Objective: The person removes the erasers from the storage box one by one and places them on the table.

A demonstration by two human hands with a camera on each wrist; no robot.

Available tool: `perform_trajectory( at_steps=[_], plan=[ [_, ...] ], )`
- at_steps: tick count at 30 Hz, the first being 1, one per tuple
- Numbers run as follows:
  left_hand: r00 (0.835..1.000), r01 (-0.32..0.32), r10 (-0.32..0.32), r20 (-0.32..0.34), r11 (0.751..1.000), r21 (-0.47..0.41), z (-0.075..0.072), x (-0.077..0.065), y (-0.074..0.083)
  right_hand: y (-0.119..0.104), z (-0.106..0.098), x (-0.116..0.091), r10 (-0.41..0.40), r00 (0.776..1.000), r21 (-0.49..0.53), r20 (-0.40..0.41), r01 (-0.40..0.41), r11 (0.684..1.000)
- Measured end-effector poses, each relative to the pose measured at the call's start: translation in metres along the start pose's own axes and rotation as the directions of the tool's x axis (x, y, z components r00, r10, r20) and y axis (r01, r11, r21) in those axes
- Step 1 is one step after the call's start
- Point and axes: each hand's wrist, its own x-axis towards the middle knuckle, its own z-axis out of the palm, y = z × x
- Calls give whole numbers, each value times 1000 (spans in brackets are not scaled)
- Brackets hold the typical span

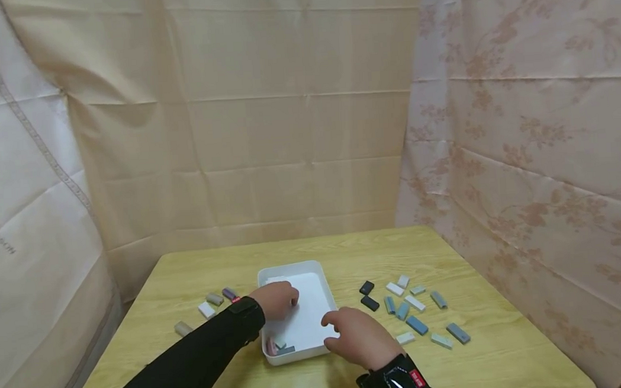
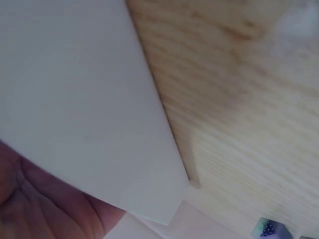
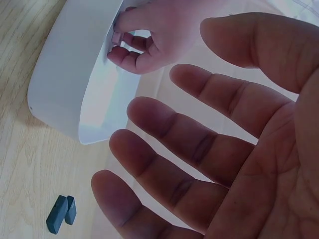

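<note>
My left hand [image 1: 278, 300] reaches over the left wall of a white plastic tray [image 1: 313, 303], fingers bent down inside it. In the right wrist view its fingertips pinch a small pale pinkish block [image 3: 116, 38] close to the tray's inner wall. The left wrist view shows mostly the tray's outer side [image 2: 84, 94], with part of the palm below. My right hand [image 1: 363, 336] hovers by the tray's right front corner. Its fingers [image 3: 149, 117] are spread, relaxed, and hold nothing. A few small blocks [image 1: 285, 350] lie in the tray's near left corner.
Right of the tray, several small blocks lie scattered on the wooden table [image 1: 236, 376]: black [image 1: 369, 302], blue [image 1: 417, 325], white [image 1: 395, 289] and pale green [image 1: 441, 341]. Left of it are a white block [image 1: 207, 310], a purple one [image 1: 229, 293] and some beige ones [image 1: 182, 328].
</note>
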Motion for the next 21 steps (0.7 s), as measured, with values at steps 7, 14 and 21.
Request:
perform_trajectory(
  at_steps=[7, 14, 21],
  plan=[
    [997, -74, 73, -35, 997, -7, -2, -8, -1, 0, 2, 2, 12, 999, 8, 34, -13, 1000],
    [989, -52, 39, -145, 995, -86, -37, -29, -16, 1, 8, 3, 19, 999, 11, 50, -19, 1000],
    [989, 92, -98, -114, 994, -58, -41, -61, -51, 0, 10, 3, 3, 999, 14, 51, -3, 1000]
  ],
)
